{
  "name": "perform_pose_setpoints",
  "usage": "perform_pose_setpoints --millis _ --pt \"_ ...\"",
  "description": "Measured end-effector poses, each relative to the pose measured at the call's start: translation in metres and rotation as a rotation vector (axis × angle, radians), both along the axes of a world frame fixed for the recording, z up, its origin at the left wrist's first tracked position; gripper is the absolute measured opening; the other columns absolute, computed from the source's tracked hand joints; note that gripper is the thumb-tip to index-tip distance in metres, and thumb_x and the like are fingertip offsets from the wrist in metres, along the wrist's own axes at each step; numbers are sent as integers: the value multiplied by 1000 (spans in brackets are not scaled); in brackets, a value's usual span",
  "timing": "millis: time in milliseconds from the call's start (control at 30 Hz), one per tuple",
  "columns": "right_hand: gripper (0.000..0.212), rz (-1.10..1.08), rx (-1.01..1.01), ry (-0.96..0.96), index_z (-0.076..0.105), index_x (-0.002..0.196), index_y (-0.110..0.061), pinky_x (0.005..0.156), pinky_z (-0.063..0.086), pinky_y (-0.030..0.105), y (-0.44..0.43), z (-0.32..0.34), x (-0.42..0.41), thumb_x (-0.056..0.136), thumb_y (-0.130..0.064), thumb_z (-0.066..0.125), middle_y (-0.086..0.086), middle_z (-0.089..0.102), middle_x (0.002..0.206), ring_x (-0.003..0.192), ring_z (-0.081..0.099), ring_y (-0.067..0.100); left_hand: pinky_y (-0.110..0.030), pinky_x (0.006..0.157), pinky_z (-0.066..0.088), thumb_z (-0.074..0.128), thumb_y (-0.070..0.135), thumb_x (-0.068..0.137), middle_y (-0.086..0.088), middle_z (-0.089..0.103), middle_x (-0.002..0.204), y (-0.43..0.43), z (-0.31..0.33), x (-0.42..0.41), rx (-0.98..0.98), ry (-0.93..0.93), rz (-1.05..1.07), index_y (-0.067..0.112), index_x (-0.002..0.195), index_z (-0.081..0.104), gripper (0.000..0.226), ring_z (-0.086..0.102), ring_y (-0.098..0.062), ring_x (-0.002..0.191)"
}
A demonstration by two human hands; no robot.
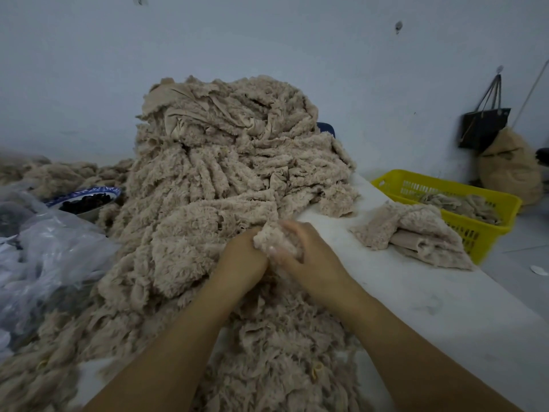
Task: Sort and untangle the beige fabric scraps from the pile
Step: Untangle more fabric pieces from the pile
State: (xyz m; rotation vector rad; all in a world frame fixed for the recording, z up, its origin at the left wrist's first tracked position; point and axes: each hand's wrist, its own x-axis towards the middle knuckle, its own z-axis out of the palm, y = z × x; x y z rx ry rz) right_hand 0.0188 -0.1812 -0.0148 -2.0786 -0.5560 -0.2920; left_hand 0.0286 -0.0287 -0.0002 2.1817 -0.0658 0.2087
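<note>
**Both hands on one fleecy scrap at the foot of the pile**

A tall pile of beige fabric scraps fills the middle of the white table. It rises towards the pale wall and spills down to the near edge between the person's forearms. The pieces are shaggy and fleecy, with a few smooth strips showing near the top.

At the right-hand foot of the pile, the left hand and right hand meet on a single fluffy scrap, which is still touching the heap behind it. The left grip is closed on the scrap, its fingers buried in the fluff. The right grip is also closed on it, with fingers curled over its near side and slightly blurred.

To the right, apart from the pile, a small folded stack of scraps lies on the table near its far edge. Just beyond it is a yellow slotted basket with more beige pieces lying inside.

On the left, a crumpled clear plastic bag lies against the pile. Behind it is a blue-and-white bowl holding something dark. At the far right, a black bag hangs on the wall above a tan sack.
</note>
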Motion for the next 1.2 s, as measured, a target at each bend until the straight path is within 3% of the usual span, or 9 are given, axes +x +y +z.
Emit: perform_pose_setpoints --millis 100,233,400,467,633,800,967,1100,1200 --pt "12 -39 -70 0 56 109 -25 63 36 13 -2 -3 6 101 -32 53 -13 53 95 77 47 -5 -15 51 33 57 7 89 8 54 76 4 3 3 80 -88 -33 30 71 54 29 57 -16 74" --pt "23 -94 -93 157 39 80 -32 49 33 16 -9 -9 13 100 -27 50 -7 49 74 57 40 3 -23 86 34 62 8 86 8 42 105 4 1 6 165 -147 -56 28 98 56 24 42 -15 109" --pt "27 -336 1181 235 57 108 -16 56 53 22 -38 9 28 103 -41 46 8 66 97 71 71 12 -23 97 28 58 31 95 9 44 123 9 -4 6 255 -176 -5 26 119 59 25 35 -14 124" --pt "53 -298 1326 386 49 125 -9 61 57 26 -46 4 29 101 -55 39 12 66 110 83 74 21 -30 103 26 54 36 97 2 43 135 9 -8 5 383 -140 43 27 128 56 33 30 -21 131" --pt "53 -299 843 558 65 104 -5 64 55 27 -24 -7 30 104 -50 36 9 71 99 81 72 18 -41 110 31 51 39 97 -13 37 148 13 -16 6 703 44 75 16 130 52 40 33 -32 136" --pt "34 -206 241 337 67 89 -24 75 56 30 -17 -20 20 101 -48 45 -6 72 91 75 69 2 -31 70 48 52 22 98 0 63 87 8 -11 3 360 -40 15 19 86 56 14 61 -17 83" --pt "31 42 258 474 64 108 -44 88 54 32 -8 -12 13 86 -60 52 -19 69 107 96 67 1 -12 55 39 52 32 101 13 59 74 -6 5 -6 -89 -143 -135 27 84 57 18 53 5 63" --pt "46 120 239 496 55 133 -39 85 52 19 -5 -10 10 91 -53 48 -22 66 118 103 63 -8 -19 72 47 54 28 101 12 66 88 -13 4 -9 -164 -112 -227 23 89 63 16 61 0 82" --pt "34 -13 196 453 57 131 -25 91 56 37 -6 -9 10 101 -36 46 -3 69 116 104 66 9 -13 71 42 55 29 100 17 63 96 -14 0 -7 -88 -115 -246 31 94 63 10 58 4 87"
